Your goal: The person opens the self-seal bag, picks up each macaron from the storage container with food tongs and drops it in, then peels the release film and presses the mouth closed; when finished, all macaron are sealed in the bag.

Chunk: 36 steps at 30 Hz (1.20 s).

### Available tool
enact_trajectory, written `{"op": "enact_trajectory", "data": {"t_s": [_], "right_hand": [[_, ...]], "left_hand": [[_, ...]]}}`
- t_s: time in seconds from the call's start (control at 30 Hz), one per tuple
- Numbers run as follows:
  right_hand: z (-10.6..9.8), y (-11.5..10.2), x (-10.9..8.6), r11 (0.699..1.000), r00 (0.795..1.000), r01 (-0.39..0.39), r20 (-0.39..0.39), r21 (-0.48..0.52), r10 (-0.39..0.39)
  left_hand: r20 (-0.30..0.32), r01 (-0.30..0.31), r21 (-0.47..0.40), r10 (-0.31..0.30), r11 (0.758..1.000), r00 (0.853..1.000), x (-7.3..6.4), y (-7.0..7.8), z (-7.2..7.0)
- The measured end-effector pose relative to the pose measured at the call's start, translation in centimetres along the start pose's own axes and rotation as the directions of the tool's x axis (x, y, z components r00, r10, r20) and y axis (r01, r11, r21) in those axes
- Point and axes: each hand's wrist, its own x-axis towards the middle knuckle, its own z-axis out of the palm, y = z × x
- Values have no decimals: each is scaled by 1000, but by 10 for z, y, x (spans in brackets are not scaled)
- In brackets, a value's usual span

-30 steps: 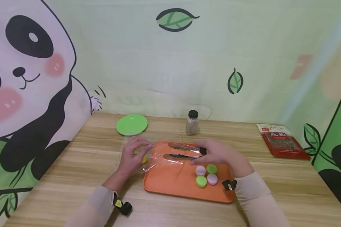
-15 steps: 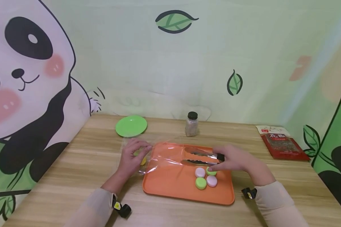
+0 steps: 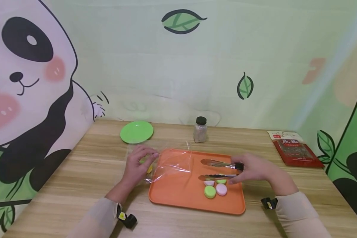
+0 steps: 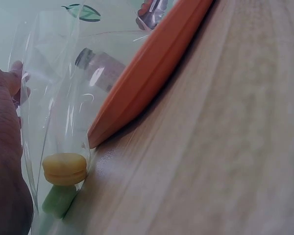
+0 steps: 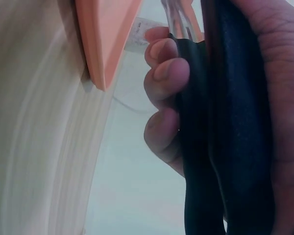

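My left hand [image 3: 145, 158] holds down the mouth end of a clear plastic bag [image 3: 172, 164] beside the left edge of the orange tray [image 3: 178, 195]. The left wrist view shows a yellow macaron [image 4: 64, 168] and a green macaron [image 4: 58, 200] inside the bag [image 4: 54, 98]. My right hand [image 3: 239, 172] grips the black handle of metal tongs [image 3: 215, 177], whose arms are spread just above several macarons on the tray: a green one [image 3: 210, 191], a pink one [image 3: 221, 189], and two more partly hidden under the tongs. In the right wrist view my fingers [image 5: 161, 63] wrap the black handle [image 5: 225, 122].
A green plate [image 3: 136, 132] lies at the back left of the wooden table [image 3: 77, 185]. A small black-capped bottle [image 3: 200, 129] stands behind the tray. A red packet [image 3: 296, 148] lies at the back right. Painted walls close off the left and the back.
My right hand has drawn the tongs rightward out of the bag to above the macarons on the tray. The left hand has stayed on the bag.
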Motion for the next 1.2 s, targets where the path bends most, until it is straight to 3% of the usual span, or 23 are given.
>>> {"op": "enact_trajectory", "data": {"t_s": [0.2,0.4,1.0,1.2], "right_hand": [[1,3,-3,999,1000,-22,-1,-31,22],[2,6,-3,999,999,-43,27,-14,43],[-4,7,-5,1000,999,-8,43,-26,9],[-5,8,-6,998,999,-37,27,-48,39]], "left_hand": [[4,11,5,-11,1000,1000,-3,0,0],[-3,-19,10,19,1000,1000,-4,0,-1],[0,-17,16,17,1000,1000,2,1,-2],[1,-15,12,15,1000,1000,0,1,0]]}}
